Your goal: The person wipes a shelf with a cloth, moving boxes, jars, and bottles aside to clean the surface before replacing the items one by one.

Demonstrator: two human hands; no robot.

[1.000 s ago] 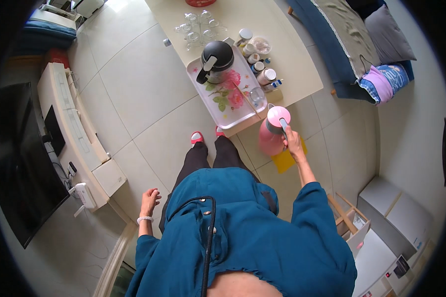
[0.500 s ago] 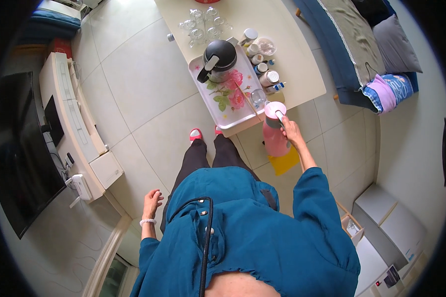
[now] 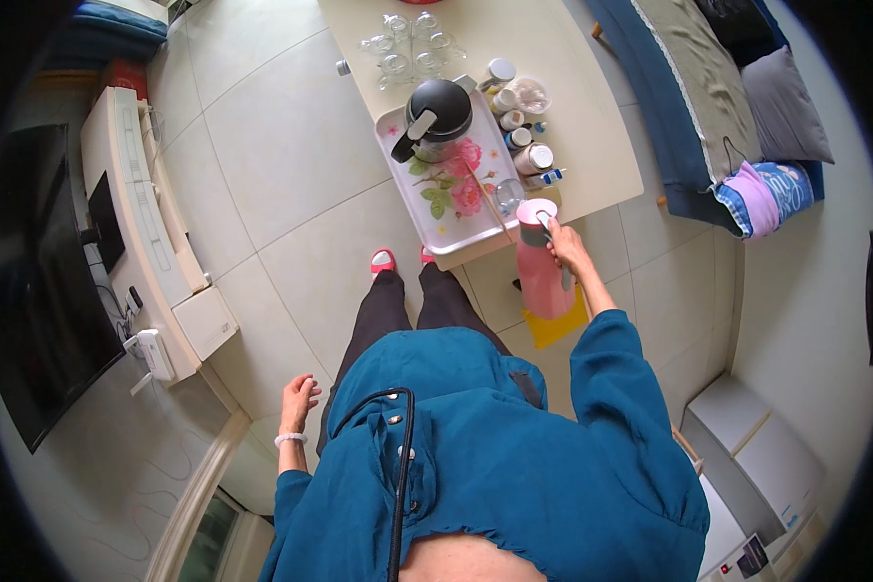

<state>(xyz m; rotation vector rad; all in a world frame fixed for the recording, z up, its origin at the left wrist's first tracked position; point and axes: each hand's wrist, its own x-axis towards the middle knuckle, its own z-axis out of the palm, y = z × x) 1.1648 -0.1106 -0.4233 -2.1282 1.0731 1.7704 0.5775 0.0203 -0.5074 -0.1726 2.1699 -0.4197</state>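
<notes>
My right hand (image 3: 569, 246) is closed on the grey handle of a pink vacuum jug (image 3: 545, 276). The jug has a pale pink lid and leans with its top toward a small clear glass (image 3: 508, 197). That glass stands at the near right corner of a flowered tray (image 3: 440, 242); whether the jug touches it I cannot tell. Beside the glass a thin wooden stick (image 3: 486, 199) lies across the tray, and a pot with a black lid and handle (image 3: 438, 109) stands farther back on it. My left hand (image 3: 300, 400) hangs empty at my left side, fingers loosely curled and apart.
The cream table (image 3: 592, 145) also carries several small bottles (image 3: 533, 158), a clear tub (image 3: 530, 95) and a rack of upturned glasses (image 3: 412, 48). A yellow sheet (image 3: 558, 325) shows below the jug. A blue sofa (image 3: 684, 145) stands right, a low cabinet (image 3: 145, 213) left.
The pink jug has tilted a little more, its lid slightly closer to the glass. My left hand hangs nearly where it was. The whole view has shifted slightly.
</notes>
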